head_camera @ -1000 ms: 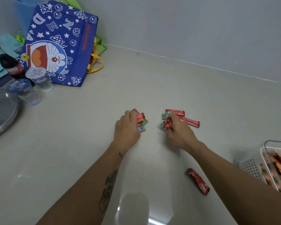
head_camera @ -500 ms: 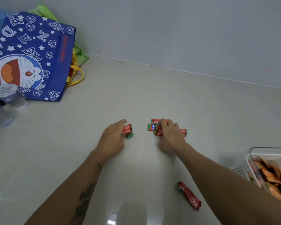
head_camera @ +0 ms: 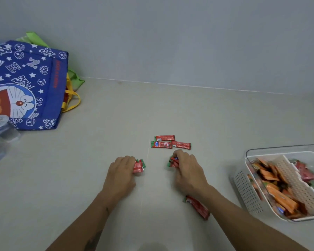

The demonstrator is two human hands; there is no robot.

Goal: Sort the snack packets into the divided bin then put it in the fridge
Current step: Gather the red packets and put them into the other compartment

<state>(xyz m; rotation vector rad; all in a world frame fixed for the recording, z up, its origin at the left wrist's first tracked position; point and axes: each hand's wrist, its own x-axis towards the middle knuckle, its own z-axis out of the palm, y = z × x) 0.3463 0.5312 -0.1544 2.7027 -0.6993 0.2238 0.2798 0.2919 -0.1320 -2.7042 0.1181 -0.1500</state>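
Three red packets (head_camera: 170, 143) lie loose on the counter (head_camera: 116, 109) just beyond your hands, touching one another in a small cluster. Your left hand (head_camera: 121, 175) rests on the counter with its fingers curled round a small bunch of red packets (head_camera: 139, 166), whose green-edged ends stick out on the right of your knuckles. Your right hand (head_camera: 186, 171) is beside it, a little apart, with fingers curled over a second bunch of red packets (head_camera: 173, 162) that shows at the left of your fingertips. One more red packet (head_camera: 198, 207) lies near you, partly hidden under your right forearm. At the right edge of the counter sits the divided bin (head_camera: 246, 189), clear-walled with a white perforated liner; its left compartment holds orange packets (head_camera: 277, 189) and the compartment to the right of the divider holds red ones (head_camera: 304, 171), blurred. Far left, a blue cartoon-print bag (head_camera: 25, 84) leans by the wall, with a green bag (head_camera: 74, 78) behind it and a sealed water cup (head_camera: 0, 124) in front, at the frame's edge.
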